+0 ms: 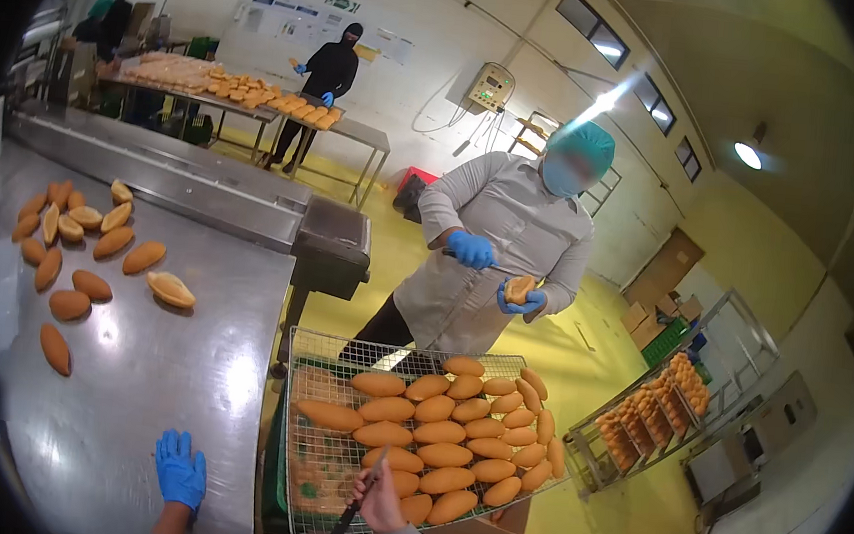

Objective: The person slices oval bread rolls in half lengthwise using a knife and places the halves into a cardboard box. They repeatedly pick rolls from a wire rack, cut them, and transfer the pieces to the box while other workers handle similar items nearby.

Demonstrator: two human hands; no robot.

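My left hand (180, 470), in a blue glove, lies with its fingers stretched out on the bare steel table (152, 386). Nothing is in it. My right hand (384, 500), without a glove, is closed around a knife (377, 464) whose blade points up and away. It is over the near edge of a wire rack (341, 346) that carries many browned oval bread rolls (439, 432). On the table's far left lie several more rolls (69, 305), some cut open with the pale inside showing, such as a roll half (171, 290).
Across the rack a co-worker (510, 233) in a grey coat holds a knife in one gloved hand and a roll (518, 289) in the other. Behind stands a table of rolls (240, 92) with another person (332, 74). A loaded rack trolley (651, 410) stands at right.
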